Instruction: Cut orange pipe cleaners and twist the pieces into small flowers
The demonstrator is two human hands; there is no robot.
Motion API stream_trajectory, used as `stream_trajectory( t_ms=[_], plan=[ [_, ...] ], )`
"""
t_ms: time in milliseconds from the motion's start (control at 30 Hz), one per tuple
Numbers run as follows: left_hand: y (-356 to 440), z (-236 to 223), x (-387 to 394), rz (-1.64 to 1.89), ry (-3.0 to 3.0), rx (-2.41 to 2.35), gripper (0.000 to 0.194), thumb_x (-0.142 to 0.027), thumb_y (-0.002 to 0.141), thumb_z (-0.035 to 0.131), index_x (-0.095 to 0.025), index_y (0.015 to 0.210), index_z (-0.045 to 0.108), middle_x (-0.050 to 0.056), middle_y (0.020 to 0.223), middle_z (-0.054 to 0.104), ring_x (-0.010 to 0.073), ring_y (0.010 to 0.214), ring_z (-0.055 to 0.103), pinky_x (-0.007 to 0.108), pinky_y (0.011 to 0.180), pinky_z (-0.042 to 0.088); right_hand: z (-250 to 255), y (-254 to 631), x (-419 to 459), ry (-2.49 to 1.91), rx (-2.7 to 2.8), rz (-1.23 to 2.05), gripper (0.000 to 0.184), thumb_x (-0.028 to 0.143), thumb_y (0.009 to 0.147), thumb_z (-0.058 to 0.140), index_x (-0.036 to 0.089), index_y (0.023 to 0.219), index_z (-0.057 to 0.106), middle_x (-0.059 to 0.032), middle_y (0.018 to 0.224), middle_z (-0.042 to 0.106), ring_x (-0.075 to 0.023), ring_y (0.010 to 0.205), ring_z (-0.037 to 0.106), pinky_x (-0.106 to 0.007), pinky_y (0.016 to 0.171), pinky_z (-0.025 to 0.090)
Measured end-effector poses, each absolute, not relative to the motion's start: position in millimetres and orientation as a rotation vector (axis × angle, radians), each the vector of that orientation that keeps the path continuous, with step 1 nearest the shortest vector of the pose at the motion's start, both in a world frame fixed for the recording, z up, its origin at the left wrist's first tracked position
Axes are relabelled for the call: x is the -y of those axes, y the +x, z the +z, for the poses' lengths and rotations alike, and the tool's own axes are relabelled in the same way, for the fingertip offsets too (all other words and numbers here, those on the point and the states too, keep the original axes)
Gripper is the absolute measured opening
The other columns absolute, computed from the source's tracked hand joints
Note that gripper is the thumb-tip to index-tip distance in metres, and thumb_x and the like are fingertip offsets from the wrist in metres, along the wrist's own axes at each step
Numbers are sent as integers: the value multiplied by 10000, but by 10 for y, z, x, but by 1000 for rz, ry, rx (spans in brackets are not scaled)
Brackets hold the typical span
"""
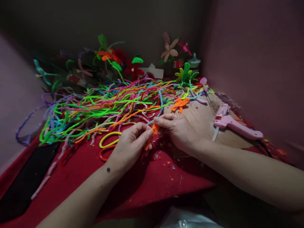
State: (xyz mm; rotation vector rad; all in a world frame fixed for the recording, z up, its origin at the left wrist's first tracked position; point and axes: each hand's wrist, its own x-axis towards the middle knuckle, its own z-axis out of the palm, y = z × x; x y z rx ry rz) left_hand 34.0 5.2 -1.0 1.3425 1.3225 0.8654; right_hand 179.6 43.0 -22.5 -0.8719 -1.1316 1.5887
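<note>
Between both hands is a small orange piece of bent pipe cleaner, held over the red cloth. My left hand pinches its lower left side, thumb against fingers. My right hand grips it from the right, fingers closed at its upper end. Part of the piece is hidden behind the fingertips. A second orange pipe-cleaner shape lies on the cardboard just beyond my right hand. Scissors with yellow and red handle loops rest beside my left hand, their blades out of sight.
A heap of multicoloured pipe cleaners spreads across the back and left. A pink glue gun lies on the cardboard at right. Pipe-cleaner flowers stand behind. A dark flat object lies at left; fuzzy scraps dot the red cloth.
</note>
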Motion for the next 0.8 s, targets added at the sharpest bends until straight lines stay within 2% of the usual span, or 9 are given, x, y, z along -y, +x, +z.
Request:
stream_trajectory(
  t_ms=[233,367,500,633,800],
  plan=[
    [304,33,-57,869,1360,-1403,157,-291,776,598,-151,722,552,-42,566,512,50,451,387,179,428,297,-241,1792,-441,-878,1159,1654,246,363,707,670,145,611,607,32,503,521,-68,442,426,-216,441,304],
    [310,46,-71,812,1389,-1365,161,-298,778,591,-159,721,535,-43,532,516,64,444,420,190,447,339,-238,1803,-421,-909,1258,1571,193,328,704,677,146,669,627,19,581,560,-73,486,440,-223,471,324],
    [331,51,-49,836,1325,-1357,169,-290,747,610,-172,686,505,-39,516,531,81,430,468,195,425,361,-208,1801,-394,-891,1240,1554,204,313,720,664,151,614,601,26,547,538,-69,473,428,-221,467,323],
    [347,72,-10,877,1318,-1349,175,-273,714,636,-178,658,500,-44,488,525,82,398,473,186,384,359,-208,1790,-410,-851,1113,1698,239,311,681,695,155,568,554,41,485,500,-66,425,411,-216,431,307],
    [314,80,-18,845,1275,-1296,182,-292,720,640,-178,671,506,-35,482,542,82,383,453,185,358,351,-221,1790,-453,-785,1031,1841,224,292,666,698,150,577,549,34,509,524,-66,425,440,-210,436,326]
  ],
)
